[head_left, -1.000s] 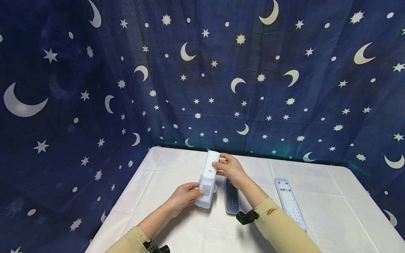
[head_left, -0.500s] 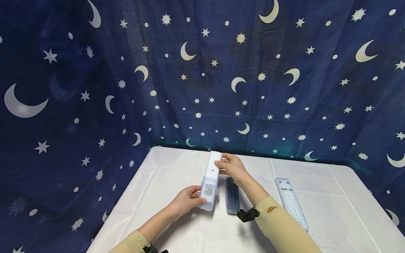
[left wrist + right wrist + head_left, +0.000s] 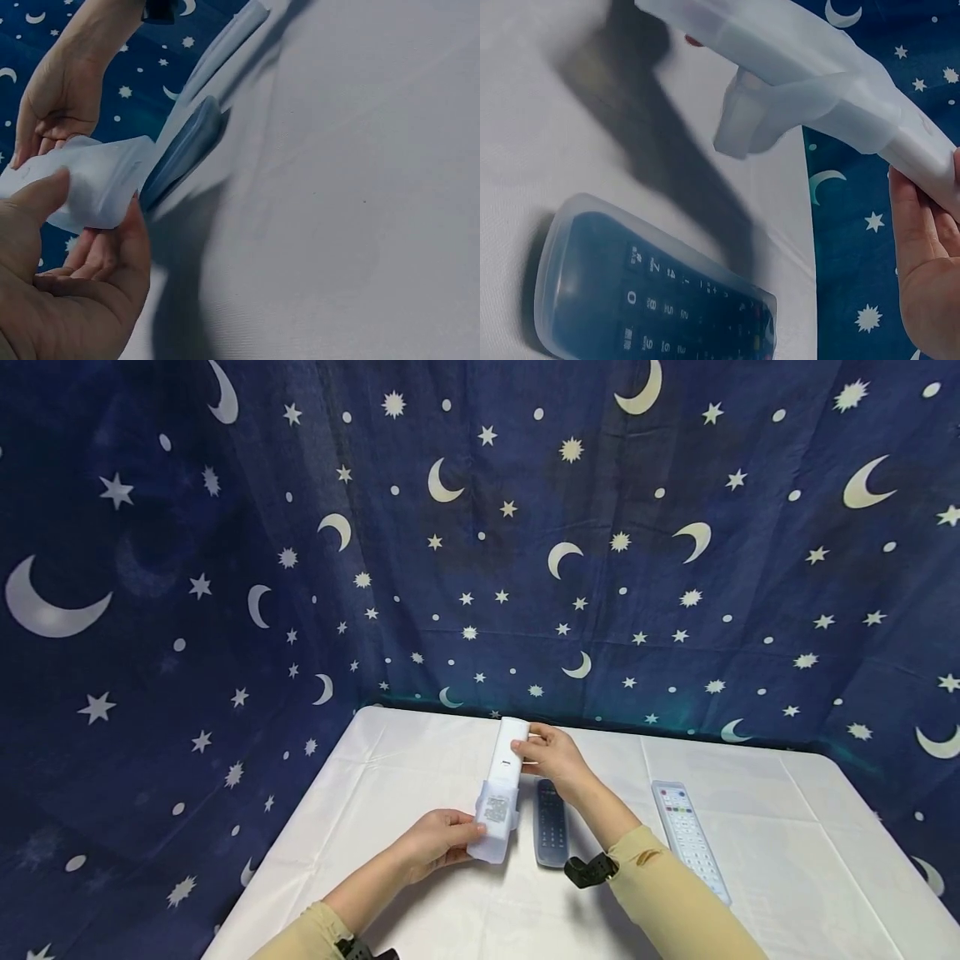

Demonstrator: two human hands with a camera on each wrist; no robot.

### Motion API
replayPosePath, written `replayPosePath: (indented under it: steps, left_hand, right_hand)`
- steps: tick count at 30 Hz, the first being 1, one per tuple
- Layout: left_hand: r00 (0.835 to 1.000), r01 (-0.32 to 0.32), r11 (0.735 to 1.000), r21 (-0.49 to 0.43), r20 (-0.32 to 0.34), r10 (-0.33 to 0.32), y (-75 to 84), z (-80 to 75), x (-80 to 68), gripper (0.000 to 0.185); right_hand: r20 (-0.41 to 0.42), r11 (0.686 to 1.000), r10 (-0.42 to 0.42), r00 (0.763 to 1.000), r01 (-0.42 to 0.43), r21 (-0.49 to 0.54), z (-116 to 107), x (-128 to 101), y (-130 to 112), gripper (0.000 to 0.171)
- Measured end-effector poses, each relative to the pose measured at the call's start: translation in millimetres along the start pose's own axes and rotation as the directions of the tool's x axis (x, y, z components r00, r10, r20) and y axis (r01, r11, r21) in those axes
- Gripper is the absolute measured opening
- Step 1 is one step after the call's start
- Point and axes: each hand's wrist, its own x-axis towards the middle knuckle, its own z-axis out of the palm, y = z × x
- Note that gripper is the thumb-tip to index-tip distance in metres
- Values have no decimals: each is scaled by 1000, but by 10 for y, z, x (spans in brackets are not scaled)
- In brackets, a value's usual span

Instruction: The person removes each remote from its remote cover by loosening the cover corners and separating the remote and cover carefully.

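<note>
A white remote control [image 3: 507, 757] stands tilted above the table with its back towards the head camera. Its lower part sits inside a translucent silicone cover [image 3: 492, 843], whose upper edge is folded back around the middle; a loose flap of the cover hangs down in the right wrist view. My left hand [image 3: 442, 843] grips the covered lower end, thumb on the near face and fingers beneath. With my right hand [image 3: 553, 762] I pinch the bare upper end from the right side. The remote's button face is hidden in the head view.
A dark remote in a clear cover [image 3: 551, 827] lies on the white tablecloth [image 3: 420, 760] just right of the held one. Farther right lies a white remote in a cover [image 3: 692, 842]. A dark blue curtain [image 3: 510, 560] with moons and stars hangs behind and at the left.
Both hands and the held remote have shifted slightly right. My left hand has moved a little down along the cover, and slightly more of the bare remote shows above it.
</note>
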Motion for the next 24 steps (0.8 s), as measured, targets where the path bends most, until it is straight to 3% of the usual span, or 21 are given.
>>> replayPosePath:
  steps: [6,13,24]
  left_hand:
    - [997,68,997,-20,-30,-69,51,-7,8,52]
    - [996,50,999,8,-71,-49,86,34,28,58]
    - [997,42,998,-47,-63,-45,60,26,55,51]
  right_hand:
    - [23,1000,-14,1000,13,13,49,-23,-9,49]
    - [59,1000,-25,998,24,11,86,-41,42,51]
    - [75,999,-24,997,20,47,107,-63,15,60]
